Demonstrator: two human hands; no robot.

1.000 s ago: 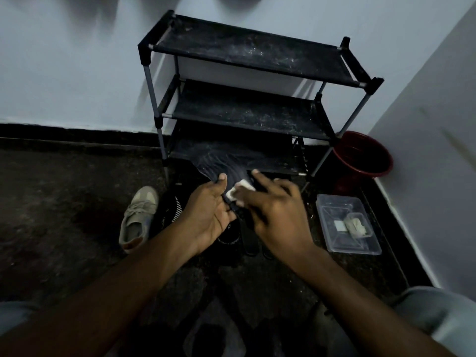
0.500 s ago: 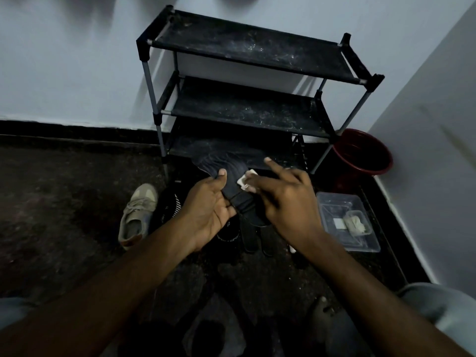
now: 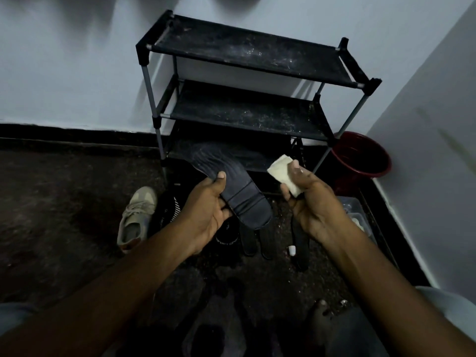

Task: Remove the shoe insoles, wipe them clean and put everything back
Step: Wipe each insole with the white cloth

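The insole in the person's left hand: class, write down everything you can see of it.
The insole is dark, thin and flat, seemingly soft, with fine ridges fanning over its broad end and cross lines near the middle. It is held above the floor, slanting from upper left down to its rounded lower-right end. The left hand grips one edge, thumb on top, fingers underneath. The white wipe in the right hand is apart from it.

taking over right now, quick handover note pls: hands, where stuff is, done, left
Left hand grips a dark insole near its middle. Right hand pinches a white wipe, held apart from the insole.
More dark insoles lie on the floor below; a beige shoe lies left of them.
Done: insoles out.
Left: finish wiping, refit the insoles, put shoes back, likely on the rack.
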